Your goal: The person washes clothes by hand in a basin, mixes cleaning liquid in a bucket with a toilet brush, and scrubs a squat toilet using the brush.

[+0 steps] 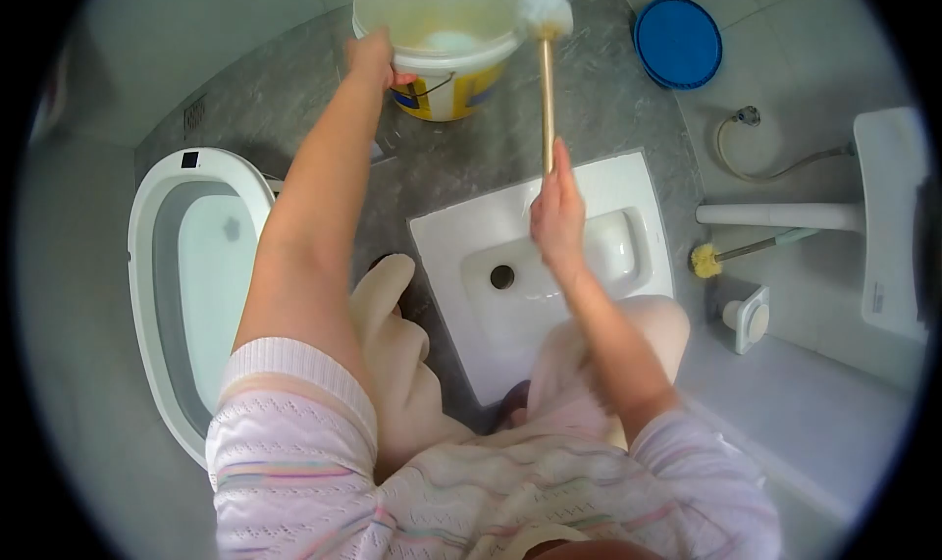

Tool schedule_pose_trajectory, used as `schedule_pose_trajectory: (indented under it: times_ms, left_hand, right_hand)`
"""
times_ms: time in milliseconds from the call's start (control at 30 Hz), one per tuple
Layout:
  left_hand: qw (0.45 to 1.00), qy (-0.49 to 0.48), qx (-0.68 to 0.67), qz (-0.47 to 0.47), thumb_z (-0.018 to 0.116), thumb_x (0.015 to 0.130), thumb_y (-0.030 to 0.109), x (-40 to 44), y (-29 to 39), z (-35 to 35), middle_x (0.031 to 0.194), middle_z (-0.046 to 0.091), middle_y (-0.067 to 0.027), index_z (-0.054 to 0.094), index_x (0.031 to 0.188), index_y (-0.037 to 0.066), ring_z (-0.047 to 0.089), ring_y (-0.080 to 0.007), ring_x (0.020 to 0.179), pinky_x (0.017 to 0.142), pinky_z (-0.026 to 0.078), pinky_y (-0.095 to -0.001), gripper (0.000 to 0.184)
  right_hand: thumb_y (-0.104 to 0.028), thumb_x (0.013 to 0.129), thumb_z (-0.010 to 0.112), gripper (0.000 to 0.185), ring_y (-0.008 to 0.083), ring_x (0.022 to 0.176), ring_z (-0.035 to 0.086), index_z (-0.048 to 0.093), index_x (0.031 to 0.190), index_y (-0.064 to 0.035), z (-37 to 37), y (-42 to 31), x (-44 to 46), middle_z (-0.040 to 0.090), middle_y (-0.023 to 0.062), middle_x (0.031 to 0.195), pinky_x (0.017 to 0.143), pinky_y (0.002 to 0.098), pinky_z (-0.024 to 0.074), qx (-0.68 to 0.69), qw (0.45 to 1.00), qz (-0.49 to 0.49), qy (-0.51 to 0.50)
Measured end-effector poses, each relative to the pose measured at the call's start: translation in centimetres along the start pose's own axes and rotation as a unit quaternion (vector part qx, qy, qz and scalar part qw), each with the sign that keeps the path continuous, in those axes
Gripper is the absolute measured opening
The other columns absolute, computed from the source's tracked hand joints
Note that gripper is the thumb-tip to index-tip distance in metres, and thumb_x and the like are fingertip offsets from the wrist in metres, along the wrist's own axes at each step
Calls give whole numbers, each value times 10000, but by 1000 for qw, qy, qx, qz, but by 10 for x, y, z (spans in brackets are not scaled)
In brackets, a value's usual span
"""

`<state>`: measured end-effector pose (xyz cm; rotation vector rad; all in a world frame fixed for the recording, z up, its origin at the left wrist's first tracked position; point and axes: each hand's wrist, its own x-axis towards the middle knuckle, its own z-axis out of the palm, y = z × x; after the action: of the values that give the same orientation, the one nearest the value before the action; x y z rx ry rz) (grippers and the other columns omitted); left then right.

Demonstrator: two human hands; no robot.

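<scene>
A white bucket (pixel 446 84) with yellow and blue markings stands at the top centre, with some cloudy yellowish liquid visible inside. My left hand (pixel 375 61) grips its rim on the near left side. In my right hand (pixel 560 216) is the long tan handle of a white-headed brush (pixel 548 89), its fluffy head up beside the bucket's right rim. Below the brush and my right hand lies a white squat toilet (pixel 448 256) with a dark round drain hole.
An oval white basin (pixel 147 266) stands on the left. On the right are a blue round basin (pixel 677 43), a hose (pixel 726 158), a white pipe (pixel 775 215), a yellow-headed brush (pixel 705 261) and a white holder (pixel 751 321). Grey floor (pixel 628 99) surrounds the toilet.
</scene>
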<state>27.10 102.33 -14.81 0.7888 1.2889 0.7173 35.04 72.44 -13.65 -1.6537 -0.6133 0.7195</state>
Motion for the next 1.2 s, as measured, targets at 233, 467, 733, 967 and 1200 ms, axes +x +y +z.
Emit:
schedule_pose_trajectory:
  times_ms: [233, 467, 733, 967, 1200]
  left_hand:
    - [997, 70, 39, 10, 395, 794, 70, -18, -32, 27, 912, 512, -222, 301, 1126, -39, 572, -288, 609, 358, 445, -368, 362]
    - [995, 87, 37, 15, 391, 777, 44, -15, -31, 35, 962, 467, -233, 179, 1188, 6, 560, -278, 644, 347, 420, -339, 464]
    - [991, 131, 16, 7, 414, 759, 20, -16, -30, 39, 908, 510, -232, 340, 1118, -52, 558, -272, 592, 306, 379, -338, 374]
    - [992, 34, 123, -2, 388, 758, 32, 9, -31, 24, 776, 526, -203, 360, 1058, -47, 520, -237, 457, 277, 353, -311, 311]
    - [972, -75, 220, 14, 383, 715, -7, -1, -10, 0, 641, 509, -149, 449, 938, -46, 481, -200, 403, 268, 311, -294, 236]
  right_hand:
    - [-150, 916, 318, 418, 33, 394, 268, 274, 1332, -151, 26, 46, 9, 288, -57, 524, 320, 185, 259, 26, 998, -47, 22]
    - [-114, 899, 352, 434, 53, 475, 343, 292, 1329, -127, 17, 32, -18, 388, -14, 607, 440, 206, 333, 38, 998, 50, 0]
    - [-244, 926, 295, 446, 57, 352, 225, 181, 1358, -235, 13, 12, 40, 255, -46, 493, 296, 201, 203, 172, 976, 127, -32]
    - [-243, 929, 293, 426, 73, 328, 250, 205, 1344, -281, -3, 15, 49, 246, -43, 451, 280, 222, 230, 279, 942, 177, -63]
    - [-271, 925, 311, 434, 73, 350, 220, 196, 1341, -318, -32, 7, 17, 229, -42, 465, 305, 227, 196, 271, 928, 242, -80]
